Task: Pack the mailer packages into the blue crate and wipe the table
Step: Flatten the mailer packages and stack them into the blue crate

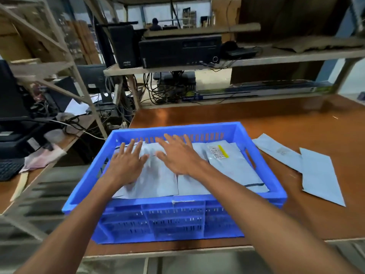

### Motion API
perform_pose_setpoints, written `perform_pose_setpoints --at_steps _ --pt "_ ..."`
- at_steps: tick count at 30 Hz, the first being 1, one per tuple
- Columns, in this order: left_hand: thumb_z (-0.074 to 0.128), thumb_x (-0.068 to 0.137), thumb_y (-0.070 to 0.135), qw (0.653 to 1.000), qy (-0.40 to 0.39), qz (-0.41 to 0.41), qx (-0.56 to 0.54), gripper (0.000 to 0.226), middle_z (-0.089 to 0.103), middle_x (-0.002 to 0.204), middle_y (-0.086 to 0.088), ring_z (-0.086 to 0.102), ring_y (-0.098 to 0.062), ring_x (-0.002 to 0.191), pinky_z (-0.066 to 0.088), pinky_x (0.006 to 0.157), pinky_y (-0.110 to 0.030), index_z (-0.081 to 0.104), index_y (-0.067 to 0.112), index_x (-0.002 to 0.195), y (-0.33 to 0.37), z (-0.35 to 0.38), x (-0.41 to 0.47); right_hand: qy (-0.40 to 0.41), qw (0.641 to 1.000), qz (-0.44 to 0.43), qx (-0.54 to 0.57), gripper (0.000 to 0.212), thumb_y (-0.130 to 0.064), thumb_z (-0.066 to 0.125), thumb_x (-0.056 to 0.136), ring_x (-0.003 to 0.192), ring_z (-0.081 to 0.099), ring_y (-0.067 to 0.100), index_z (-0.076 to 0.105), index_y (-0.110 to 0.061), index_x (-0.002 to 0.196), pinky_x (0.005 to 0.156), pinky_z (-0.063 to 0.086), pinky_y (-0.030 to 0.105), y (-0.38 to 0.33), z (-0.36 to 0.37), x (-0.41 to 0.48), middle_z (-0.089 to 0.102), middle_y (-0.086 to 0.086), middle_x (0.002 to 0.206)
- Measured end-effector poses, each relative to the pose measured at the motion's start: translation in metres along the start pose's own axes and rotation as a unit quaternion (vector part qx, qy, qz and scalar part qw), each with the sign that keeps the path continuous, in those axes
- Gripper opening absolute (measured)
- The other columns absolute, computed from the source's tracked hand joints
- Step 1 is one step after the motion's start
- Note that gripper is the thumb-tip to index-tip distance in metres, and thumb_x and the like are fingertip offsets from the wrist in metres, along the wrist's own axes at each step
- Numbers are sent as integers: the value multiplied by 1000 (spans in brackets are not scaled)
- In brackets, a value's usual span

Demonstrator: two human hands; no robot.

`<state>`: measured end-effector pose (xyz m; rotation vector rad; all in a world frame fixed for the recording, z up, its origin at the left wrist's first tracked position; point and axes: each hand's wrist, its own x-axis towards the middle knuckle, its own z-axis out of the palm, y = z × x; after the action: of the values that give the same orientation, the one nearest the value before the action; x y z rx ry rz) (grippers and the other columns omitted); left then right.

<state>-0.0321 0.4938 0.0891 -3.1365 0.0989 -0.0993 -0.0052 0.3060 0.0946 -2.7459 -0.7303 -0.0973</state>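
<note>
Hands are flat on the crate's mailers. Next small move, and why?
Probably reach the right hand to the nearer flat grey plastic mailer on the brown table, beside the blue plastic crate: two mailers lie unpacked there.

Crate (pixel 197 199): bright blue, walls patterned with rows of short vertical slots. Packed mailers (pixel 158 182): pale grey-blue, plain. Labelled mailer (pixel 235 171): same grey-blue, with a white label (pixel 216 153) printed in black code and a yellow stripe (pixel 223 151) (print too blurred to read). Loose mailers (pixel 320 175): grey-blue. Counter (pixel 256 119): glossy reddish-brown, pale edge. Cloth (pixel 43 159): pink. Computer case (pixel 179 51): black.
</note>
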Motion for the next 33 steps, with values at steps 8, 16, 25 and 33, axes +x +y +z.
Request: perform_pose_setpoints --at_steps 8,16,25,33 --pt "34 98 51 961 122 214 -123 66 43 144 -25 35 -41 134 23 117 -46 44 3 143 229 -17 53 289 936 175 103 40 -17 51 84 106 65 26 63 -19 122 97 47 46 213 -85 -105 69 5 119" --pt "44 97 27 961 -35 254 -104 44 43 144 -17 36 -38 134 32 110 -47 47 8 137 481 24 63 44 922 384 -31 51 -43 39 100 141 35 29 35 -25 148 112 31 49 379 1 -249 38 5 154" --pt "31 103 43 970 -149 98 -165 61 17 162 -10 13 -31 149 19 116 -51 18 14 155 553 131 133 24 944 287 -161 50 -49 15 100 139 38 20 52 -39 132 112 27 49 462 3 -326 44 -6 150" --pt "19 99 62 975 -149 117 -119 64 0 166 7 -12 -28 151 -3 119 -58 11 34 156 565 169 140 52 951 284 -114 55 -54 22 100 148 22 24 33 -32 150 118 19 51 505 -1 -299 27 1 160"
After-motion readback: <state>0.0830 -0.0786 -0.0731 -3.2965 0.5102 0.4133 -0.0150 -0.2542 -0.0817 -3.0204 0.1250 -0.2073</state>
